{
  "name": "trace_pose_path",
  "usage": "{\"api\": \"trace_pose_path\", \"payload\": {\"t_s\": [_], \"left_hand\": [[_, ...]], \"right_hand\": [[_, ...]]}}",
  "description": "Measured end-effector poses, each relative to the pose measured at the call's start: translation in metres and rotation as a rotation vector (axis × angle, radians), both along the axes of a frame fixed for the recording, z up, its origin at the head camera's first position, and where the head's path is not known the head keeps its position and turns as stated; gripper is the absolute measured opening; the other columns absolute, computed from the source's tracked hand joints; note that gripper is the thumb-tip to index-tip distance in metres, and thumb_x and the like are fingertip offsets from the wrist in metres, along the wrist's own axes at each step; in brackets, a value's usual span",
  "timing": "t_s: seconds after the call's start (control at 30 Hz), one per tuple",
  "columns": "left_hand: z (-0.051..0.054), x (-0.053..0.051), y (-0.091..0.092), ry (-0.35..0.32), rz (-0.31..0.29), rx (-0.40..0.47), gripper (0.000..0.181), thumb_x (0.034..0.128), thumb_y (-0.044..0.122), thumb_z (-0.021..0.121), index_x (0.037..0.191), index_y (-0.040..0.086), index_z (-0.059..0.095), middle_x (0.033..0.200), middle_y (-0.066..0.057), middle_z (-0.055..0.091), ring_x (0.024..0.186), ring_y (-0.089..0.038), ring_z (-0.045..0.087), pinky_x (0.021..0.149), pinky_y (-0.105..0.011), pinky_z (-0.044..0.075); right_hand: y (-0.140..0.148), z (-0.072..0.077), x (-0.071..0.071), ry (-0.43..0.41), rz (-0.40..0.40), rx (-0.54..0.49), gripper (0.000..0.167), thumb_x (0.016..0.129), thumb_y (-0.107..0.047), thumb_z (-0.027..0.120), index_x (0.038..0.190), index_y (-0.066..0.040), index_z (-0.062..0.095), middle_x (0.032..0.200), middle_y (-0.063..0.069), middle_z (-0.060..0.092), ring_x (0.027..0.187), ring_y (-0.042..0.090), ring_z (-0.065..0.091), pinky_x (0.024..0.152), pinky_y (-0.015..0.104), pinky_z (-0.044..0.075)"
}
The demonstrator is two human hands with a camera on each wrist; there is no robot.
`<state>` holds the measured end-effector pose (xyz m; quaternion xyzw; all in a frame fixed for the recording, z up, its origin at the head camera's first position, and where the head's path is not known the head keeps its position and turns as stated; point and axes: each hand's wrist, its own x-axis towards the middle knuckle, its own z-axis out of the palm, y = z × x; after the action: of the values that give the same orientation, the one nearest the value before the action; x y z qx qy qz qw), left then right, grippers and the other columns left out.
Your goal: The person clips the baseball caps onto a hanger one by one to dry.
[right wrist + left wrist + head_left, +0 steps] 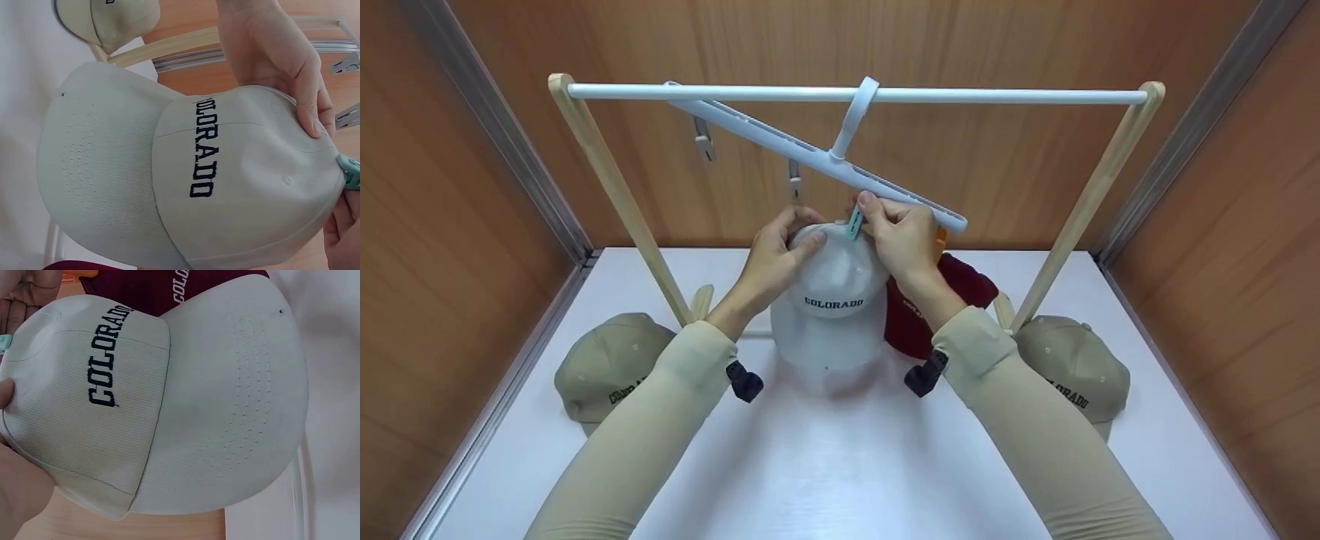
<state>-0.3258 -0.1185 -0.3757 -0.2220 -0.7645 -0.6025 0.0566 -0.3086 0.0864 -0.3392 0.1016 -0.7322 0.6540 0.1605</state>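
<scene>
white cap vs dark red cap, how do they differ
The white cap has black lettering; the dark red cap has pale lettering. The left hand holds the white cap, but not the dark red cap. In the head view, the white cap's word shows whole; the dark red cap's is partly hidden.

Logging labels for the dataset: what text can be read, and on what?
"COLORADO": white cap.
"COLO…": red cap, cut off by the left wrist view's edge.
"COLOR…": left tan cap, end hidden by left sleeve.
"…ORADO": right tan cap, start hidden by right sleeve.
No other text legible.
</scene>
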Motion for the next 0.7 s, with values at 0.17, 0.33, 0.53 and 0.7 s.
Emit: {"api": "trace_pose_path", "payload": {"t_s": [0.17, 0.33, 0.53, 0.7], "left_hand": [[0.002, 0.001, 0.002, -0.004, 0.004, 0.004, 0.026, 0.1088, 0.020, 0.062, 0.133, 0.010, 0.059, 0.134, -0.003, 0.070, 0.127, -0.020, 0.063, 0.110, -0.048, 0.051], [0.003, 0.000, 0.003, 0.014, 0.002, -0.002, 0.025, 0.1087, 0.020, 0.063, 0.132, 0.011, 0.060, 0.132, -0.002, 0.071, 0.126, -0.019, 0.063, 0.110, -0.047, 0.051], [0.000, -0.001, 0.002, 0.028, 0.008, 0.008, 0.026, 0.1080, 0.017, 0.063, 0.132, 0.009, 0.061, 0.129, -0.001, 0.072, 0.122, -0.018, 0.063, 0.109, -0.045, 0.051], [-0.002, 0.001, 0.003, 0.018, 0.001, 0.016, 0.024, 0.1079, 0.018, 0.064, 0.131, 0.013, 0.061, 0.130, -0.001, 0.071, 0.125, -0.018, 0.062, 0.111, -0.046, 0.049]], "right_hand": [[0.000, 0.000, 0.001, -0.006, 0.005, 0.003, 0.028, 0.105, -0.031, 0.069, 0.109, -0.009, 0.085, 0.112, 0.011, 0.080, 0.109, 0.020, 0.072, 0.099, 0.034, 0.059], [0.002, -0.001, 0.001, 0.022, -0.018, 0.027, 0.029, 0.104, -0.032, 0.070, 0.103, -0.008, 0.086, 0.097, 0.011, 0.079, 0.092, 0.016, 0.067, 0.079, 0.023, 0.058], [0.000, -0.006, 0.000, 0.092, -0.005, 0.104, 0.029, 0.104, -0.034, 0.071, 0.105, -0.010, 0.085, 0.094, 0.003, 0.080, 0.085, 0.016, 0.069, 0.077, 0.028, 0.061], [0.001, -0.011, 0.003, 0.104, 0.018, 0.116, 0.028, 0.105, -0.032, 0.070, 0.115, -0.010, 0.082, 0.103, 0.004, 0.080, 0.094, 0.019, 0.072, 0.090, 0.036, 0.062]]}}
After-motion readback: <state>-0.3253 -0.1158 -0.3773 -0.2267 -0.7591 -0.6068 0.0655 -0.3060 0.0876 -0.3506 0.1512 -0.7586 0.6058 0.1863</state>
